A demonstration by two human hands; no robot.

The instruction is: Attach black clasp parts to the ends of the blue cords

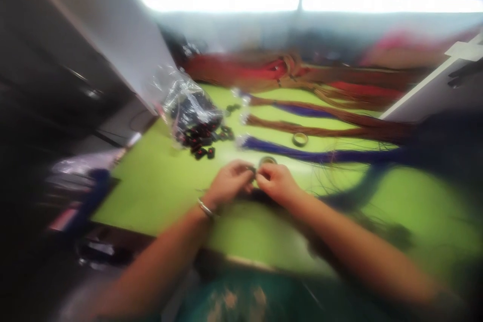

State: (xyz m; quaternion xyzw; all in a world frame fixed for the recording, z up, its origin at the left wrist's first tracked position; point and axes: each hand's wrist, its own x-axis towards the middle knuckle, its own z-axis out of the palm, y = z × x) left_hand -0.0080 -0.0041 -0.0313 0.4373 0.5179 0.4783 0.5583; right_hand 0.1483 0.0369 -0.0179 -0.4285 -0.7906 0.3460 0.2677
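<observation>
Above the green tabletop (177,186), my left hand (232,181) is closed, with a small black connector (252,170) pinched at its fingertips. My right hand (277,181) meets it there, thumb and fingers pressed together; whatever they grip is too small and blurred to name. Under both hands runs a dark bundle of wires (264,197). Just behind the right hand lies a roll of tape (267,160). Farther left, several black connectors with red parts (202,141) spill from a clear plastic bag (181,95).
Bundles of blue wires (294,151) and brown wires (302,128) stretch across the table to the right. A second tape roll (300,139) sits between them. Red and brown wire bundles (256,68) lie at the back. A pale panel (124,25) rises on the left.
</observation>
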